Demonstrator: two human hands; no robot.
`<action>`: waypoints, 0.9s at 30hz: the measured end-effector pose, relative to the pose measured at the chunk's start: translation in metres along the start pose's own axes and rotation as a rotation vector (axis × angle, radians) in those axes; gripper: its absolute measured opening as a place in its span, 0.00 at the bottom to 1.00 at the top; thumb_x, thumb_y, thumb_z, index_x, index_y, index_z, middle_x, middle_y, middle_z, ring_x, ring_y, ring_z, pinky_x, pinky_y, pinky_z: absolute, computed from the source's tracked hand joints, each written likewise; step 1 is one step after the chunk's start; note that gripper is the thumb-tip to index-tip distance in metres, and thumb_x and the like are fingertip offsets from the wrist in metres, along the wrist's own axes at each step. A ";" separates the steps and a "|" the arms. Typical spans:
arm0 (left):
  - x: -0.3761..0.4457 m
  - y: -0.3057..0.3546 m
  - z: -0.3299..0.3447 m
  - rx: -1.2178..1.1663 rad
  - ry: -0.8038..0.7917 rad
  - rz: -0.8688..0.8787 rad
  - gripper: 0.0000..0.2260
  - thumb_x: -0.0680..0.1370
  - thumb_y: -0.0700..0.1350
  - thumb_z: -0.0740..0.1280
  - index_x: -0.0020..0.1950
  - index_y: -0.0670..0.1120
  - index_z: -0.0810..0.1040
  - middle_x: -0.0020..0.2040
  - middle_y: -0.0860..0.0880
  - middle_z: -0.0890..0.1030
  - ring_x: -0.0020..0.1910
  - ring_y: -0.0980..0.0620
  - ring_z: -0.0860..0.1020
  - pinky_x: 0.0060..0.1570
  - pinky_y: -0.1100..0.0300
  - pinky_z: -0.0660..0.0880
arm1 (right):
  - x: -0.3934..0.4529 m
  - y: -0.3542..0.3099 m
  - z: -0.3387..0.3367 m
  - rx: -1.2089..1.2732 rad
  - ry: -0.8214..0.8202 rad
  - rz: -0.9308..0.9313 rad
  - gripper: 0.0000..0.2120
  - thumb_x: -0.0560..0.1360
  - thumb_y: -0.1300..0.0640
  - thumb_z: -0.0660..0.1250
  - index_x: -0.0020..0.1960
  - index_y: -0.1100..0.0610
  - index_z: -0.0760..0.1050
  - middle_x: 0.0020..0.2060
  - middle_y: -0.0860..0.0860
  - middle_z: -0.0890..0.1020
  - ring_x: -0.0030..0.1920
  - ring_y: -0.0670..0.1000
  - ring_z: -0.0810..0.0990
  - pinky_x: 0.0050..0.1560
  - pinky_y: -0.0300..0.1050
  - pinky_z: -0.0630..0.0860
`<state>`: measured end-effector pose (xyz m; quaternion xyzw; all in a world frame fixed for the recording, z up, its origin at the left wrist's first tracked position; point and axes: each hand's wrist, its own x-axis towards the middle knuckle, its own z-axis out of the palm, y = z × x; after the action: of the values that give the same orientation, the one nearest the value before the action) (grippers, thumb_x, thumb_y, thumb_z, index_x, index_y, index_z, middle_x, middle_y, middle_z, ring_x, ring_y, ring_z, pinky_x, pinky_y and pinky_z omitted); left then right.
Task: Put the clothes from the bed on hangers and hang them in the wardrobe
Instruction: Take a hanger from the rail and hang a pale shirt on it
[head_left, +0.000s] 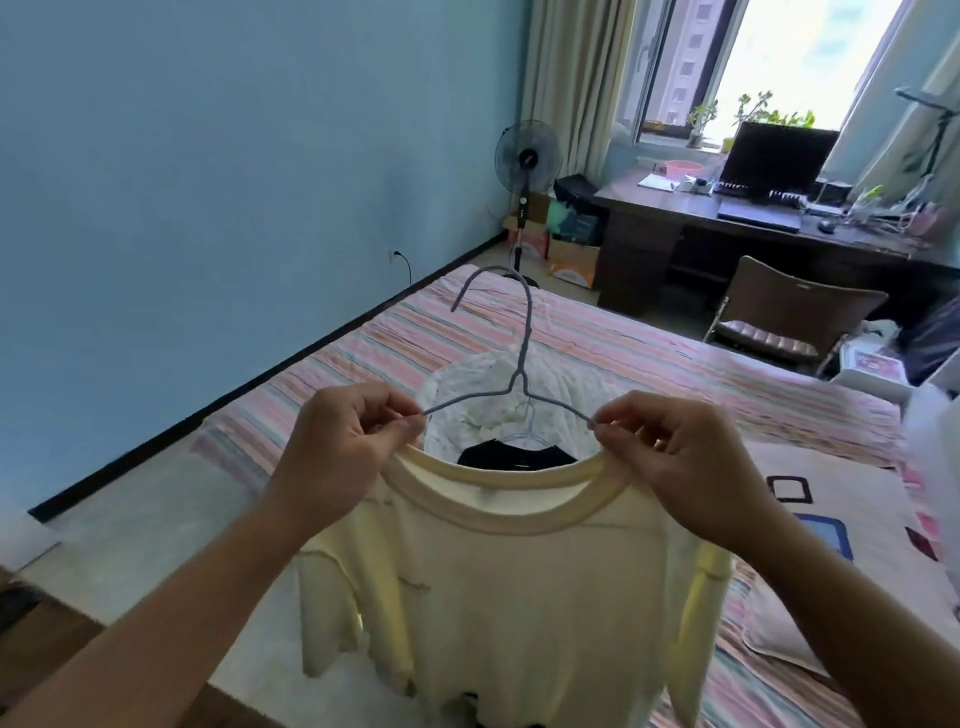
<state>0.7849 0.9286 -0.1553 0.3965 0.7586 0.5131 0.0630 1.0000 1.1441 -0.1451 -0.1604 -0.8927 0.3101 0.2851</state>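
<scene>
Cream fabric fills the lower middle of our view: a cream long-sleeved top (519, 597) hangs in the air in front of us, above the near edge of the bed (649, 364). We hold it up with both hands. Our left hand (343, 441) pinches the left side of the neckline together with the left arm of a grey wire hanger (519, 358), fingers curled and thumb pressed to fingertips. Our right hand (675, 457) does the same on the right side, pinching the neckline and the hanger's right arm. The two hands are apart, with the open collar stretched between them. The hanger's shoulders run down into the collar, and its hook stands up, tilted away from us.

Through the neck opening we see more clothes lying on the bed's striped pink cover: a white patterned garment (519, 395) toward the middle of the bed, and just on its near side a black garment (514, 457) with a second, pale wire hanger (527, 428) on it.

Beyond the far edge of the bed stands a black pedestal fan (527, 156) against the blue wall. At the far right corner are a dark desk (727, 218) with a laptop (774, 161) under the window, and a brown chair (795, 312).
</scene>
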 end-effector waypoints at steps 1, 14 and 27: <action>0.003 -0.005 0.008 0.008 -0.025 -0.008 0.04 0.74 0.40 0.74 0.43 0.49 0.84 0.36 0.51 0.84 0.36 0.52 0.83 0.42 0.53 0.82 | -0.002 0.008 0.001 -0.010 -0.009 0.024 0.05 0.75 0.57 0.72 0.46 0.46 0.83 0.36 0.41 0.82 0.35 0.47 0.79 0.37 0.38 0.75; 0.073 -0.109 0.123 0.102 -0.224 -0.279 0.05 0.73 0.42 0.75 0.38 0.50 0.84 0.34 0.52 0.82 0.34 0.58 0.78 0.37 0.65 0.73 | 0.026 0.148 0.055 -0.124 -0.196 0.264 0.07 0.74 0.54 0.73 0.43 0.41 0.82 0.35 0.38 0.82 0.37 0.41 0.79 0.39 0.40 0.75; 0.168 -0.233 0.241 0.271 -0.363 -0.520 0.05 0.75 0.44 0.72 0.40 0.51 0.82 0.38 0.55 0.80 0.40 0.57 0.77 0.38 0.62 0.71 | 0.106 0.309 0.141 -0.211 -0.458 0.480 0.04 0.75 0.57 0.70 0.43 0.51 0.82 0.39 0.45 0.83 0.44 0.48 0.80 0.48 0.48 0.76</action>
<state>0.6671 1.1793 -0.4086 0.2795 0.8720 0.2954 0.2726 0.8648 1.3621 -0.3921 -0.3207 -0.8974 0.3022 -0.0221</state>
